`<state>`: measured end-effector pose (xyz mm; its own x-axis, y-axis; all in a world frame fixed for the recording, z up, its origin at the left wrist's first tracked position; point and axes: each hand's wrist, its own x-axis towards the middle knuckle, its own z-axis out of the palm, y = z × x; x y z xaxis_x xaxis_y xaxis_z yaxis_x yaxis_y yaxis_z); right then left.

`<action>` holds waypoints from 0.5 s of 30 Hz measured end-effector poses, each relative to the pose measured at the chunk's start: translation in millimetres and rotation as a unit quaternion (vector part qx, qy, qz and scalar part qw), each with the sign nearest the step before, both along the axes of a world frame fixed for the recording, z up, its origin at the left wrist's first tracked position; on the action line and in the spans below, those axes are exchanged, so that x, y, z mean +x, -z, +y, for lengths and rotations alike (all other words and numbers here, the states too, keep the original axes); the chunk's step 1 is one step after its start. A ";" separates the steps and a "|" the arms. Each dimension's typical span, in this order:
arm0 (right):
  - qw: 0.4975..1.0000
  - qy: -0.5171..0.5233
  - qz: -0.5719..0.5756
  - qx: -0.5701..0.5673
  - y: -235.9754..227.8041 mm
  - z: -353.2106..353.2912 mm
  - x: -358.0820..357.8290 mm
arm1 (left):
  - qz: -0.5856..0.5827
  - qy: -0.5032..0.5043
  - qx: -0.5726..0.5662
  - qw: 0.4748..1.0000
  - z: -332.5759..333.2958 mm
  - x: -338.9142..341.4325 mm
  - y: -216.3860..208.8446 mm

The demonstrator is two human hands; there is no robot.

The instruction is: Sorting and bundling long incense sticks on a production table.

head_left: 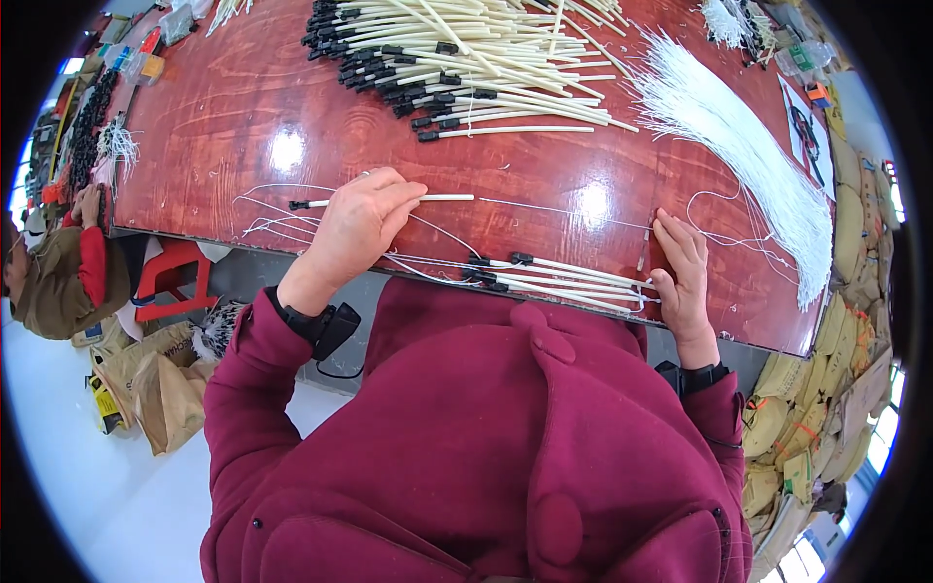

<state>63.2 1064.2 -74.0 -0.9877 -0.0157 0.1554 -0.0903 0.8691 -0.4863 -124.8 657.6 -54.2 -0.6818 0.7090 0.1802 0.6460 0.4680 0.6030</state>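
Note:
My left hand (364, 219) is closed around a thin cream tube (449, 198), whose black end piece (309, 204) sticks out on the left. From the tube's right end a thin white string (564, 211) stretches over to my right hand (683, 262). That hand lies on the table's front part with its fingers stretched out, touching no tube that I can see. By its fingertips is a thin, needle-like strip (643, 250), too small to make out. Between my hands, at the front edge, lie several cream tubes (573, 279) with black ends and white cords.
A large pile of cream tubes (486, 68) with black ends covers the back of the red wooden table (224, 126). A thick bundle of white strings (739, 146) lies on the right. Scissors (809, 136) rest beyond it. Another person's hand (89, 206) and a red stool (173, 277) are at left.

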 end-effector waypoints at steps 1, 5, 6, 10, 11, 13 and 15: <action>1.000 0.000 0.001 0.000 0.1 0.0 -0.3 | 0.005 0.004 -0.001 1.000 0.2 0.0 0.3; 1.000 0.000 0.001 0.004 1.1 0.8 0.5 | 0.003 0.008 -0.005 1.000 2.4 -0.1 1.9; 1.000 0.001 0.000 0.004 0.7 0.7 0.8 | 0.002 0.008 -0.005 1.000 3.0 -0.1 2.1; 1.000 -0.002 0.003 0.006 0.3 -0.4 -0.3 | 0.002 0.010 0.000 1.000 5.2 -0.3 2.5; 1.000 -0.002 0.002 0.004 0.0 -0.6 -0.3 | 0.005 0.009 0.002 1.000 5.9 -0.2 2.5; 1.000 -0.001 0.001 0.000 0.2 -0.7 -0.6 | 0.011 0.006 0.008 1.000 7.5 0.0 2.8; 1.000 0.000 0.001 -0.001 0.6 -0.8 -0.5 | 0.007 0.004 0.008 1.000 9.2 0.2 2.6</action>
<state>62.8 1063.4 -74.6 -0.9874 -0.0157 0.1574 -0.0916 0.8678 -0.4884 -124.6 666.9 -56.8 -0.6730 0.7116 0.2017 0.6586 0.4524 0.6014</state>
